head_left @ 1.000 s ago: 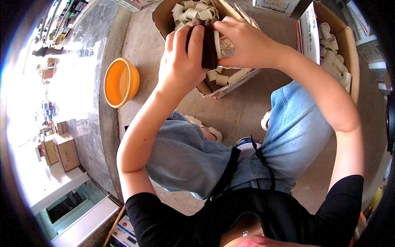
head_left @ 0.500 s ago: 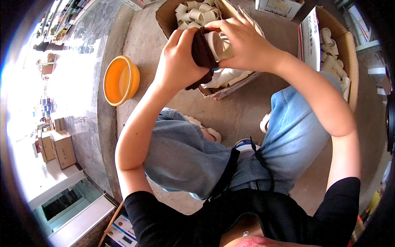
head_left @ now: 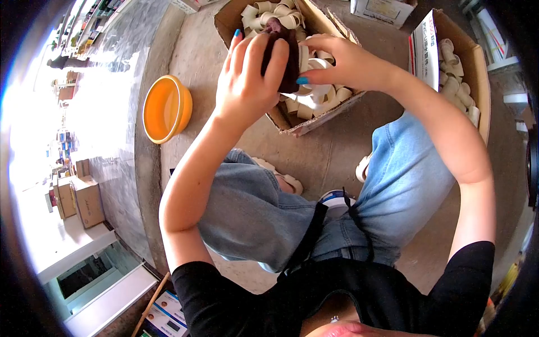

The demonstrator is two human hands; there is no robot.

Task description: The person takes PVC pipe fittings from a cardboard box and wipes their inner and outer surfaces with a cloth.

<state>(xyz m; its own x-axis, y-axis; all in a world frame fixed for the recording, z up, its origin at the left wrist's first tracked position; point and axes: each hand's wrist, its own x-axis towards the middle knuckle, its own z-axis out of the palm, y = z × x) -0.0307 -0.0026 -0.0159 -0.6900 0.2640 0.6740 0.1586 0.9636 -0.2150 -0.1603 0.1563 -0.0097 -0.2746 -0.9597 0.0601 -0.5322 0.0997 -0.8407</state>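
Note:
Above an open cardboard box (head_left: 320,122) of cream pipe fittings (head_left: 263,19), both my hands are raised together. My left hand (head_left: 250,70) is wrapped round a dark brown cloth (head_left: 290,63), its fingers over the near side. My right hand (head_left: 342,64) grips a white pipe fitting (head_left: 304,59) between thumb and fingers, against the cloth's right side. Much of the fitting is hidden by the cloth and fingers.
An orange basin (head_left: 167,109) stands on the floor at left. A second box (head_left: 484,84) of fittings is at the right, with a white box (head_left: 384,10) behind. My jeans-covered legs (head_left: 252,213) are below. Brown cartons (head_left: 87,201) stand at far left.
The fitting's round open end, facing me half a second ago, has turned away. My left hand has shifted up over the cloth, and its fingers now cover more of it.

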